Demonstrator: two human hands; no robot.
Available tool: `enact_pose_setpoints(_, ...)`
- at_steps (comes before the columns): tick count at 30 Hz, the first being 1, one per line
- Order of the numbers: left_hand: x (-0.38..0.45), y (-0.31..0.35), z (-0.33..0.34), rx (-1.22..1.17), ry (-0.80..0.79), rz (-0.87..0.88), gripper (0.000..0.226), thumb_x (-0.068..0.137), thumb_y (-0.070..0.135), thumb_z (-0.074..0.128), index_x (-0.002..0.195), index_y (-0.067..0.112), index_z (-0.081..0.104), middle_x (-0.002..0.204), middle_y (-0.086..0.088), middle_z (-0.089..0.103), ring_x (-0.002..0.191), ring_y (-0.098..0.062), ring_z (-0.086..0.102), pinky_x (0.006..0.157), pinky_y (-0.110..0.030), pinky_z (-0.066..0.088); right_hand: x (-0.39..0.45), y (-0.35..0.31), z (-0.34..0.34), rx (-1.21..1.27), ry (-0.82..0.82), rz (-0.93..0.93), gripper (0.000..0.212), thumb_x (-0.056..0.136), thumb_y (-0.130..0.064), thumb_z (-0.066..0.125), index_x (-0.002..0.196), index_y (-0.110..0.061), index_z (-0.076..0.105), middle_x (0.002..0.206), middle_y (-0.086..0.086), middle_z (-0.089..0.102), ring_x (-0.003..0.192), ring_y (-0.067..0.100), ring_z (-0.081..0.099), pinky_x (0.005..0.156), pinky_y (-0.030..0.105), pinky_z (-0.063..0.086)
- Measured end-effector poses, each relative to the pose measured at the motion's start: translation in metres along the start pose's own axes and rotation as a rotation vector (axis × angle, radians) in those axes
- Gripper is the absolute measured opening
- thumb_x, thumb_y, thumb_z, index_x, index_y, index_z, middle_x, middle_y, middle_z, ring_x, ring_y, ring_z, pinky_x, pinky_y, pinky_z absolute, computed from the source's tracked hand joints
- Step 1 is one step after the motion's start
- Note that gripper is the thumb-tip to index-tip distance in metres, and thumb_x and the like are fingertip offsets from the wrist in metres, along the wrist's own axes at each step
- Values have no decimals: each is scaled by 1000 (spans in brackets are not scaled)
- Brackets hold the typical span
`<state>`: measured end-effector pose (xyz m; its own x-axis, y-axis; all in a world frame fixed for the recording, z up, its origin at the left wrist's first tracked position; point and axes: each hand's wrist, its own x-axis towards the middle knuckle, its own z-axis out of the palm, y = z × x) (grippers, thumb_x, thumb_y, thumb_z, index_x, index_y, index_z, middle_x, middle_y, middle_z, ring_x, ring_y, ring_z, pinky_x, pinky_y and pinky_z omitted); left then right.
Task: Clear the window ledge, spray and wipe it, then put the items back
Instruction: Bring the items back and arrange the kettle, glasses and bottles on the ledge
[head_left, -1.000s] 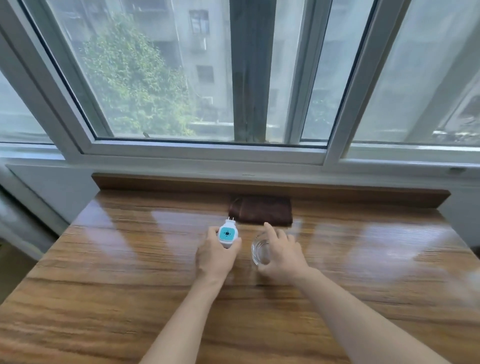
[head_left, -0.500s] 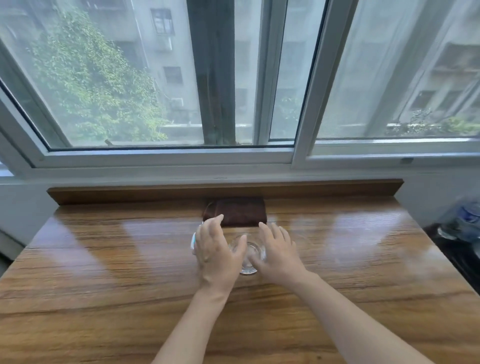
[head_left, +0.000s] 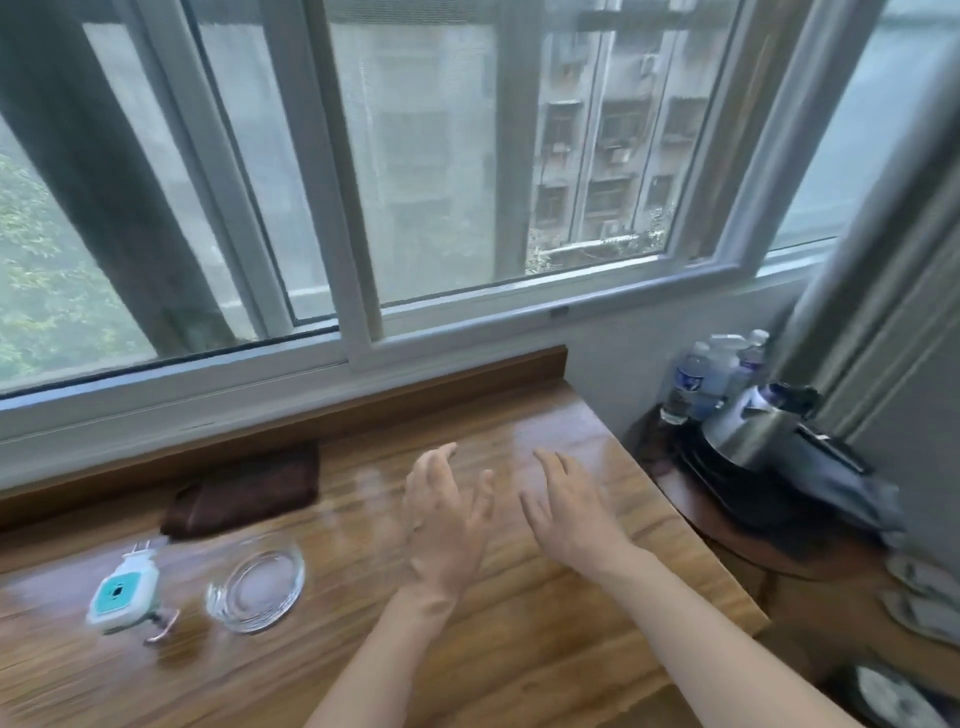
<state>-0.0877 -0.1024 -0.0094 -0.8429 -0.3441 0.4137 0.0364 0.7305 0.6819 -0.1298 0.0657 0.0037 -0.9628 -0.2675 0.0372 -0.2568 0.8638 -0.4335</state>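
Note:
The wooden window ledge (head_left: 545, 613) spans the lower view. On its left lie a white and teal plug-in device (head_left: 123, 592) and, right beside it, a clear glass dish (head_left: 255, 579). A folded dark brown cloth (head_left: 244, 491) sits against the back rail behind them. My left hand (head_left: 444, 519) and my right hand (head_left: 569, 512) hover side by side over the right part of the ledge, fingers relaxed and spread, holding nothing. Both hands are well to the right of the dish.
Beyond the ledge's right end, a lower dark surface holds a steel kettle (head_left: 753, 423) and several water bottles (head_left: 706, 374). A grey cloth or bag (head_left: 841, 499) lies beside the kettle. The sliding window frame (head_left: 358, 332) rises right behind the ledge.
Both hands have let go of the plug-in device and the glass dish, which now lie on the ledge. The hands and the view have swung to the right.

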Motion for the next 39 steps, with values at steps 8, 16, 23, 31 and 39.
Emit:
enact_pose_setpoints(8,-15,119,128,-125,-176,59,67,100,65,33,142,15,49,139,-3,54,127,-21,51,108,-41,43,-25,158,-83,49,120,177,60,105,-46,45,158,-19,33,155,3,41,142,28,40,112,50,39)
enact_pose_setpoints(16,-32,213,222,-203,-271,63,57,101,50,44,139,8,53,133,-8,58,124,-22,53,107,-31,39,-60,283,-144,115,205,302,58,106,-44,46,158,-20,34,157,1,42,144,24,39,115,45,38)
enact_pose_setpoints(23,-32,253,287,-262,-408,43,73,95,65,35,145,13,47,142,-5,54,131,-20,52,112,-43,45,-63,356,-171,171,232,366,57,107,-42,46,159,-24,31,158,-1,41,146,21,37,118,43,37)
enact_pose_setpoints(31,2,260,365,-181,-447,123,65,98,60,43,148,18,43,141,-2,55,123,-21,60,104,-46,52,-18,443,-193,232,141,344,64,106,-45,49,163,-37,20,164,-9,31,151,13,30,119,31,28)
enact_pose_setpoints(39,37,242,452,-175,-519,-113,71,93,68,40,154,32,31,150,0,47,127,-18,57,106,-47,50,50,546,-209,203,-22,361,74,101,-54,53,163,-43,14,165,-13,29,151,8,27,114,22,23)
